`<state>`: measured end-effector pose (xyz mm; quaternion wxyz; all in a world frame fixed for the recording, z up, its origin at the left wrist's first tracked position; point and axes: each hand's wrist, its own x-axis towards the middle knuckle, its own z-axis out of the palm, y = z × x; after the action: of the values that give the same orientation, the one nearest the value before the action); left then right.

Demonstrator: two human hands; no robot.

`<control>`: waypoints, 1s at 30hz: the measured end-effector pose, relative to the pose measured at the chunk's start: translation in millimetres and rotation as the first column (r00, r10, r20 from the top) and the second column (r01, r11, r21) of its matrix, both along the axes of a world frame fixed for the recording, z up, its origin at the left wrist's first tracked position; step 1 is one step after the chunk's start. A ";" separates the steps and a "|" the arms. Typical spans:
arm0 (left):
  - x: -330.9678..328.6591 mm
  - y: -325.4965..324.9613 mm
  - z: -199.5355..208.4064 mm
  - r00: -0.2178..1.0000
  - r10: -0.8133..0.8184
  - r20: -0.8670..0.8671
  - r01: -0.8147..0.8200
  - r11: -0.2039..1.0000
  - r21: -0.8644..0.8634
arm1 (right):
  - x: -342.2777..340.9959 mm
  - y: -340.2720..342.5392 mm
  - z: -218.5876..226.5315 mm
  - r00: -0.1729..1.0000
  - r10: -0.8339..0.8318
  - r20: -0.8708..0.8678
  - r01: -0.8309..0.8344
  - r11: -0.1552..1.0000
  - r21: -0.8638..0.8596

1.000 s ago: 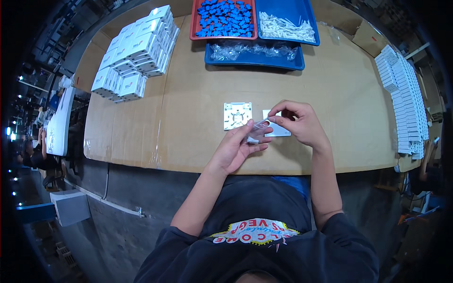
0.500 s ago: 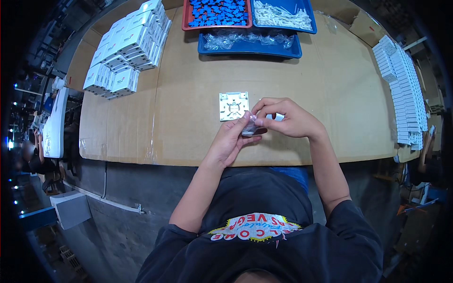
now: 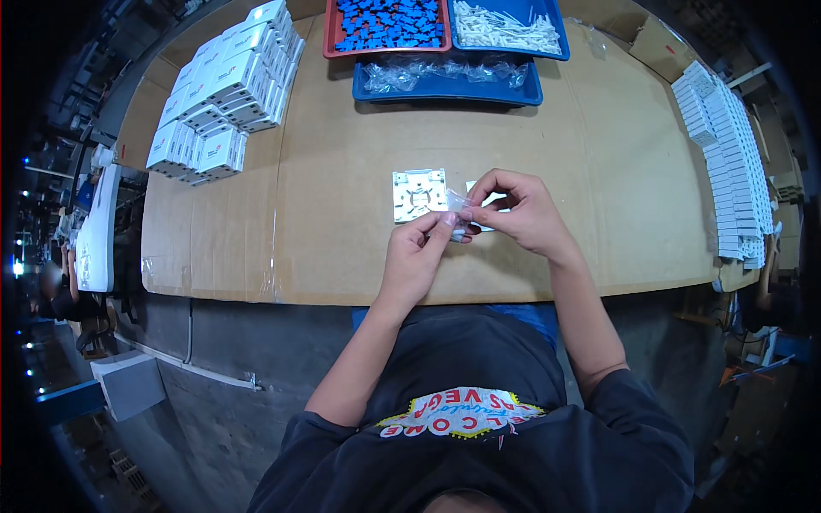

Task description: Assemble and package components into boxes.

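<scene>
My left hand (image 3: 416,253) and my right hand (image 3: 516,211) meet over the near middle of the table, both pinching a small clear plastic bag (image 3: 459,211) that holds a small part. Just behind the fingers lies a white square plastic plate (image 3: 417,194) with moulded ribs. A second white piece (image 3: 481,191) lies under my right hand, mostly hidden by it.
At the back stand a red tray of blue parts (image 3: 389,24), a blue tray of white parts (image 3: 506,26) and a blue tray of clear bags (image 3: 445,75). Small white boxes (image 3: 222,94) are stacked at the back left. Rows of white plates (image 3: 727,162) line the right edge.
Both hands have drawn together and slightly toward the table's near edge, with the small clear bag now pinched between them. The white plate stays where it was.
</scene>
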<state>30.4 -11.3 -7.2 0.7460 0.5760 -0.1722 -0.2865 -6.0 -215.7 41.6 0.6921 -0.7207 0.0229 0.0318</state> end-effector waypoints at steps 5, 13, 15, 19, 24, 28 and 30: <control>-5.0 -1.7 2.5 0.989 0.087 0.117 -0.108 0.978 0.177 | -6.6 20.0 -29.2 0.958 -0.268 0.107 0.228 0.931 0.285; -8.1 -10.0 6.9 0.950 0.308 0.044 -0.304 0.949 -0.086 | -12.6 25.4 -27.1 0.967 -0.219 0.126 0.172 0.935 0.309; -9.3 -12.7 9.6 0.945 0.327 0.014 -0.323 0.938 -0.125 | -11.3 29.1 -28.4 0.949 -0.301 0.094 0.241 0.885 0.397; -8.8 -12.4 6.4 0.939 0.343 0.002 -0.341 0.934 -0.108 | -15.1 22.1 -47.6 0.965 -0.261 -0.033 0.251 0.874 0.417; -7.6 -10.7 2.8 0.933 0.357 0.036 -0.354 0.933 -0.070 | -16.4 25.6 -49.8 0.966 -0.252 -0.056 0.245 0.826 0.507; -7.2 -12.1 2.3 0.928 0.370 0.036 -0.368 0.929 -0.039 | -15.3 26.8 -51.5 0.963 -0.264 -0.050 0.254 0.831 0.495; -7.2 -12.2 4.0 0.928 0.372 0.028 -0.371 0.928 -0.033 | -14.7 26.7 -53.5 0.960 -0.276 -0.047 0.263 0.833 0.486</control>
<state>23.2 -23.5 -3.2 0.7913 0.5929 -0.0766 -0.1282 -20.7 -189.0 -11.9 0.8491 -0.5126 0.1066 -0.0705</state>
